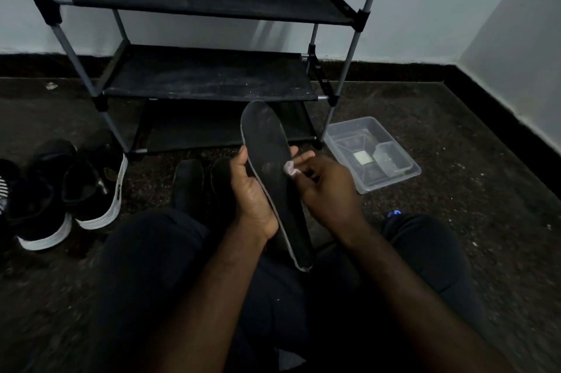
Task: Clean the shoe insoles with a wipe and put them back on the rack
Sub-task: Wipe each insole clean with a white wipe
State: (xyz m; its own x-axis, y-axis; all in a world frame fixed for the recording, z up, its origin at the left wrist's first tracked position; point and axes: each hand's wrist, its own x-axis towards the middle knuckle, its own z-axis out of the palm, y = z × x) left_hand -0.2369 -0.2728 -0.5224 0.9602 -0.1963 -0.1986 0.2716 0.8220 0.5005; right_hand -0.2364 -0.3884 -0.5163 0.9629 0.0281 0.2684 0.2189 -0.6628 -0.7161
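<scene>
My left hand [252, 193] grips a long black insole [270, 160] with a pale edge, held tilted over my lap with its toe end toward the rack. My right hand [324, 187] pinches a small crumpled white wipe [290, 168] against the insole's right edge near the middle. Two more dark insoles [188, 181] lie side by side on the floor just behind my left hand. The black shoe rack [209, 75] with grey poles stands in front of me, its fabric shelves bare.
A clear plastic tub [373, 154] holding small items sits on the floor to the right of the rack. Black slip-on shoes [88, 187] with white soles lie at the left. The floor is dark and speckled; pale walls meet at the right.
</scene>
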